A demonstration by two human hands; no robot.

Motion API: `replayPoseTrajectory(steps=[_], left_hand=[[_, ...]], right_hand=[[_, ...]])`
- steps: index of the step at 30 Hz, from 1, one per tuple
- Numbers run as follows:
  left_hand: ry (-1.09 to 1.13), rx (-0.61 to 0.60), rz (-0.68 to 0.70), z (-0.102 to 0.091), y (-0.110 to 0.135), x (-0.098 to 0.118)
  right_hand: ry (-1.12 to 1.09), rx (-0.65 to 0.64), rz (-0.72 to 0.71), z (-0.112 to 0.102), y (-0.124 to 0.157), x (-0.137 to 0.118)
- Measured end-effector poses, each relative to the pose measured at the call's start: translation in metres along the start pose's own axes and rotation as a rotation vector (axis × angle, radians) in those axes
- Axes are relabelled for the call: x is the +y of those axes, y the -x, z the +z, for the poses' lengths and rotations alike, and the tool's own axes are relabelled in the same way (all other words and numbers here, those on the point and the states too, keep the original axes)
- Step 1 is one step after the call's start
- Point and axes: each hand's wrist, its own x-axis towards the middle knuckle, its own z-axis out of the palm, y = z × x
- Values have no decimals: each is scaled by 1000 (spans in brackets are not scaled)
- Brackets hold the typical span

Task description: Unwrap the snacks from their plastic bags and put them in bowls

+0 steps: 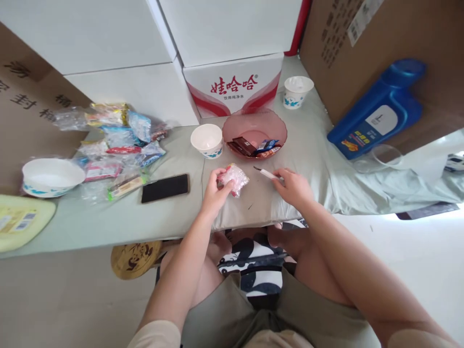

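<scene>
- Plastic-wrapped packet (235, 181) was at the front part of the cloth-covered table (188, 217), between the two hands; whether it rested on the cloth or was lifted, could not tell; crumpled and roundish, no clear long axis.
- Left side: heap of snack packets (125, 137), well apart from both hands; dark phone (166, 188) lay between heap and left hand.
- Left hand (214, 192): gripped the plastic-wrapped packet, thumb on its near side; being in contact, this was the nearer hand.
- Middle, beyond the packet: paper cup (213, 152) and pink bowl (253, 120), side by side; wrapped bars (255, 146) lay in the bowl.
- Right hand (296, 187): gripped a small white-handled tool (268, 174); its long axis ran roughly sideways, dark tip pointing left; packet lay leftward of that tip, near but not touching.
- Far right: blue bottle (380, 108), well apart.
</scene>
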Motion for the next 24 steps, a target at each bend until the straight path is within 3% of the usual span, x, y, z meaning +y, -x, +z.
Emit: replayPoseTrajectory(steps=[3, 8, 12, 15, 20, 24], left_hand=[[-226, -29, 86, 5, 3, -3], [-532, 103, 345, -7, -3, 4], [-568, 51, 271, -12, -6, 8], [-474, 86, 183, -8, -6, 6], [-121, 63, 30, 3, -2, 5], [192, -7, -148, 9, 2, 13]], right_hand=[[81, 6, 70, -6, -4, 3], [117, -21, 114, -15, -8, 6], [170, 83, 105, -13, -10, 15], [79, 193, -52, -7, -9, 15], [-269, 31, -509, 14, -2, -4], [-226, -3, -521, 30, -1, -20]])
